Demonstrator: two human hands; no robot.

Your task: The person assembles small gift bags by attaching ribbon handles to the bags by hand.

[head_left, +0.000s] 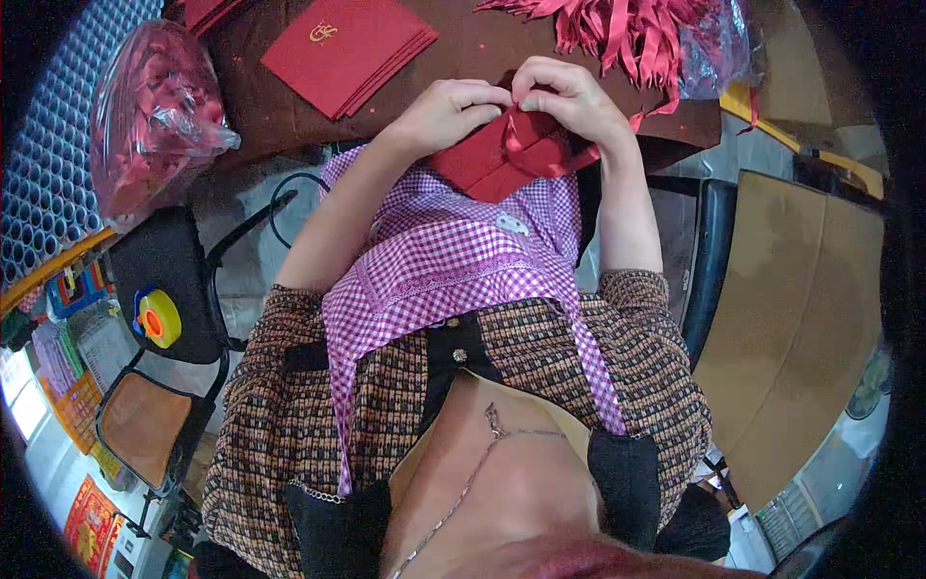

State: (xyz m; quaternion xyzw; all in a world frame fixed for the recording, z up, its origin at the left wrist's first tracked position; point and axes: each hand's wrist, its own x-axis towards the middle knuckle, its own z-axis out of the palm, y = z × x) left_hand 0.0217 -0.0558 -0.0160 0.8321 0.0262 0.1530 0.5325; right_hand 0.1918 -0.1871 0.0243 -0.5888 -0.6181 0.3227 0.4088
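The step in hand appears to be working a red ribbon (514, 154) at the upper edge of a red packet (479, 172); the packet is lying tilted over the lap, on the checked apron (424, 261), just below the edge of the brown table (461, 48). The next move, by my judgement, is calling for a fine fingertip grip, with the loop kept untwisted. Left hand (446, 118): thumb and forefinger are closing together, seemingly pinching the packet's upper edge. Right hand (571, 101): thumb and forefinger are pinching too, apparently on the ribbon; the exact contact is hiding behind the fingertips. Both hands are nearly touching. Beyond them, a red stack (338, 53) and a ribbon bundle (622, 34) are resting on the table.
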